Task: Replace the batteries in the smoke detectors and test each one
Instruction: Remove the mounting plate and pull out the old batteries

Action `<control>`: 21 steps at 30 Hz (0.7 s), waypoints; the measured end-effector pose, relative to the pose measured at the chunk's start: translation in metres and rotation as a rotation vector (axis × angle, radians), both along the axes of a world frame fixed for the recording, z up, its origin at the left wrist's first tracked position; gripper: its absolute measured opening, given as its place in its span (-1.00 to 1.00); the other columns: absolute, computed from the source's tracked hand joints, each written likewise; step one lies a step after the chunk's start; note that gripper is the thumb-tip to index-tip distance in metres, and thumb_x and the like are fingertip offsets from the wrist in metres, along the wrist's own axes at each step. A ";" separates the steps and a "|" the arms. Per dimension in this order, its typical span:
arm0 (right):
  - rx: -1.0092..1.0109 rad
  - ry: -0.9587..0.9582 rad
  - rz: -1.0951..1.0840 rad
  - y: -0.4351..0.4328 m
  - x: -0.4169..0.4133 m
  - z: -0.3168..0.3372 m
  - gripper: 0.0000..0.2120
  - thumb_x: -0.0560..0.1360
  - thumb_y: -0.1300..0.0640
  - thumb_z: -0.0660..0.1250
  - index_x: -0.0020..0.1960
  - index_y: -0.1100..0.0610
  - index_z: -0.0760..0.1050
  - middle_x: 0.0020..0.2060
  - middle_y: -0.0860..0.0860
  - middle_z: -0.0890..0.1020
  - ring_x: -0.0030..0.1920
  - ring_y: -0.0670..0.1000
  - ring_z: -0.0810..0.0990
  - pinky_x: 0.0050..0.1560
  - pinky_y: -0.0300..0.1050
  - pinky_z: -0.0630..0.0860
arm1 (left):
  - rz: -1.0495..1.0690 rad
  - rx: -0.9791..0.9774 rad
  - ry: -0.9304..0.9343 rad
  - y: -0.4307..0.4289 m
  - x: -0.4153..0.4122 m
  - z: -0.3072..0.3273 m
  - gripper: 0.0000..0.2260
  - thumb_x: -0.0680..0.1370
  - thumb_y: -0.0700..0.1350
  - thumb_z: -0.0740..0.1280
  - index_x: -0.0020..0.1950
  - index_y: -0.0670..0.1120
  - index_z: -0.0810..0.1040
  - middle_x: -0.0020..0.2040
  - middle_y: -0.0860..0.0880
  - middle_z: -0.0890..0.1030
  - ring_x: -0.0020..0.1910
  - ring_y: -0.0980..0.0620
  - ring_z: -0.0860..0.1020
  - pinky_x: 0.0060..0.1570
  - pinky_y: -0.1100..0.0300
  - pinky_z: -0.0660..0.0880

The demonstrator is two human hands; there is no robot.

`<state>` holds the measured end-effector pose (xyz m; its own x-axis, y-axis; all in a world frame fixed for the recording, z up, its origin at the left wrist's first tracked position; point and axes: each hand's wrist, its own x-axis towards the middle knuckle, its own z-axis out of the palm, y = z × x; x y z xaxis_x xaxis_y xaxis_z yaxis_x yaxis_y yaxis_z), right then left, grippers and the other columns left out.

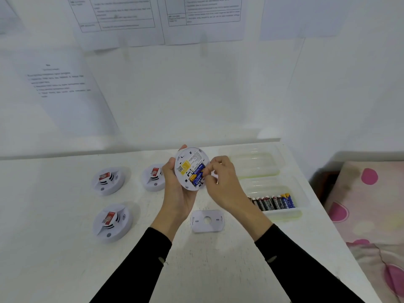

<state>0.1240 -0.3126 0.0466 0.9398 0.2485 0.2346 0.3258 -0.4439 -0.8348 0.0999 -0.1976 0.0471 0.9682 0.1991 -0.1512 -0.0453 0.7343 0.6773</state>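
Observation:
My left hand [175, 184] grips a round white smoke detector [189, 162], held above the table with its back facing me. A yellow label and an open battery bay show on that back. Blue and yellow batteries [196, 174] sit in the bay. My right hand [220, 178] pinches at the battery in the bay with thumb and fingertips. A white mounting plate [206, 220] lies flat on the table below my hands. Three more white smoke detectors lie to the left: one at the far left [108, 180], one behind my left hand [153, 177], one nearer [112, 221].
A clear tray [282, 212] on the right holds a row of several batteries [273, 202], black ones and blue ones. A second clear tray [251, 162] stands behind it. Printed sheets hang on the wall. A pink spotted bedcover [369, 204] lies past the table's right edge.

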 end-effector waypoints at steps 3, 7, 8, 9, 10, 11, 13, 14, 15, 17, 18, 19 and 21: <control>0.003 -0.014 -0.006 -0.005 -0.003 -0.001 -0.91 0.49 0.26 0.26 -0.07 0.10 0.46 0.03 -0.07 0.39 0.05 -0.08 0.35 0.08 -0.15 0.42 | 0.009 -0.007 0.008 -0.002 0.004 0.001 -0.58 0.66 0.11 0.03 0.42 0.00 0.46 0.19 -0.11 0.63 0.11 -0.07 0.60 0.08 0.03 0.56; 0.027 -0.031 -0.062 -0.014 0.004 0.003 -0.86 0.51 0.30 0.23 0.03 0.11 0.45 0.02 -0.04 0.47 -0.04 -0.12 0.36 -0.10 -0.44 0.32 | -0.005 -0.013 0.005 -0.009 0.008 0.003 -0.62 0.66 0.10 0.04 0.32 0.02 0.52 0.15 -0.10 0.65 0.07 -0.06 0.61 0.02 0.04 0.58; 0.016 -0.042 -0.070 -0.014 0.006 0.003 -0.84 0.50 0.32 0.21 0.01 0.12 0.45 0.01 -0.03 0.47 -0.05 -0.14 0.35 -0.12 -0.45 0.31 | -0.010 -0.017 0.001 -0.010 0.009 0.004 -0.63 0.66 0.10 0.04 0.31 0.03 0.52 0.12 -0.09 0.66 0.05 -0.05 0.62 -0.03 0.07 0.61; 0.003 -0.061 -0.076 -0.015 0.006 0.004 -0.82 0.49 0.35 0.20 -0.01 0.13 0.46 0.00 -0.03 0.46 -0.06 -0.14 0.35 -0.13 -0.44 0.31 | -0.012 -0.020 -0.002 -0.012 0.010 0.004 -0.63 0.65 0.10 0.04 0.30 0.03 0.52 0.11 -0.08 0.67 0.03 -0.04 0.63 -0.07 0.09 0.62; -0.010 -0.078 -0.081 -0.015 0.007 0.004 -0.80 0.47 0.38 0.19 -0.02 0.14 0.46 0.00 -0.03 0.46 -0.06 -0.13 0.34 -0.13 -0.42 0.30 | -0.014 -0.023 -0.005 -0.013 0.010 0.004 -0.63 0.65 0.10 0.04 0.30 0.02 0.52 0.10 -0.08 0.67 0.02 -0.04 0.63 -0.08 0.10 0.63; -0.021 -0.091 -0.086 -0.015 0.007 0.004 -0.78 0.45 0.41 0.18 -0.02 0.16 0.47 0.00 -0.02 0.46 -0.04 -0.10 0.34 -0.12 -0.41 0.30 | -0.016 -0.026 -0.006 -0.014 0.011 0.004 -0.63 0.65 0.10 0.04 0.30 0.03 0.52 0.10 -0.08 0.67 0.02 -0.04 0.63 -0.08 0.10 0.63; -0.024 -0.087 -0.097 -0.016 0.007 0.006 -0.76 0.43 0.44 0.16 -0.02 0.20 0.49 0.02 0.00 0.44 0.01 -0.05 0.34 -0.08 -0.41 0.30 | -0.013 -0.032 -0.003 -0.016 0.012 0.004 -0.63 0.65 0.10 0.04 0.29 0.03 0.53 0.09 -0.08 0.67 0.02 -0.04 0.63 -0.08 0.09 0.63; -0.018 -0.076 -0.104 -0.016 0.008 0.007 -0.75 0.42 0.45 0.16 -0.02 0.21 0.50 0.02 0.00 0.43 0.03 -0.05 0.33 -0.06 -0.41 0.31 | -0.010 -0.026 -0.003 -0.016 0.013 0.004 -0.63 0.65 0.10 0.04 0.29 0.03 0.53 0.09 -0.07 0.68 0.03 -0.04 0.63 -0.07 0.09 0.63; -0.014 -0.063 -0.111 -0.016 0.008 0.009 -0.75 0.43 0.45 0.15 -0.02 0.22 0.50 0.02 -0.01 0.42 0.04 -0.06 0.33 -0.04 -0.38 0.32 | -0.006 -0.015 -0.006 -0.017 0.014 0.004 -0.63 0.65 0.10 0.03 0.28 0.03 0.54 0.08 -0.06 0.68 0.03 -0.04 0.63 -0.06 0.09 0.63; -0.028 -0.033 -0.128 -0.016 0.008 0.012 -0.74 0.44 0.44 0.15 0.00 0.21 0.51 0.06 -0.01 0.43 0.08 -0.07 0.33 0.06 -0.23 0.36 | 0.001 0.022 -0.013 -0.020 0.015 0.005 -0.64 0.66 0.09 0.01 0.27 0.05 0.53 0.05 -0.03 0.70 0.01 0.00 0.65 -0.05 0.09 0.62; -0.040 -0.019 -0.137 -0.016 0.009 0.013 -0.75 0.44 0.43 0.15 -0.01 0.20 0.51 0.08 0.00 0.44 0.10 -0.06 0.34 0.11 -0.16 0.37 | 0.004 0.040 -0.017 -0.021 0.016 0.005 -0.64 0.67 0.08 0.01 0.27 0.05 0.53 0.03 -0.01 0.71 0.00 0.02 0.66 -0.05 0.10 0.62; -0.050 -0.007 -0.144 -0.016 0.009 0.014 -0.75 0.44 0.43 0.15 -0.02 0.19 0.50 0.11 0.02 0.45 0.12 -0.03 0.35 0.14 -0.11 0.38 | 0.005 0.053 -0.019 -0.022 0.016 0.005 -0.64 0.67 0.07 0.00 0.27 0.05 0.52 0.02 -0.01 0.71 -0.01 0.03 0.66 -0.05 0.11 0.62; -0.056 0.007 -0.155 -0.017 0.010 0.016 -0.76 0.44 0.44 0.16 -0.05 0.19 0.50 0.12 0.04 0.45 0.16 0.00 0.36 0.16 -0.07 0.39 | 0.012 0.060 -0.017 -0.025 0.017 0.005 -0.65 0.68 0.06 -0.01 0.27 0.05 0.52 0.02 -0.01 0.70 0.00 0.02 0.65 -0.08 0.12 0.63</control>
<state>0.1341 -0.3298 0.0625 0.9693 0.1132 0.2182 0.2446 -0.5343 -0.8091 0.1165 -0.2229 0.0517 0.9682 0.2185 -0.1218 -0.0658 0.6921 0.7188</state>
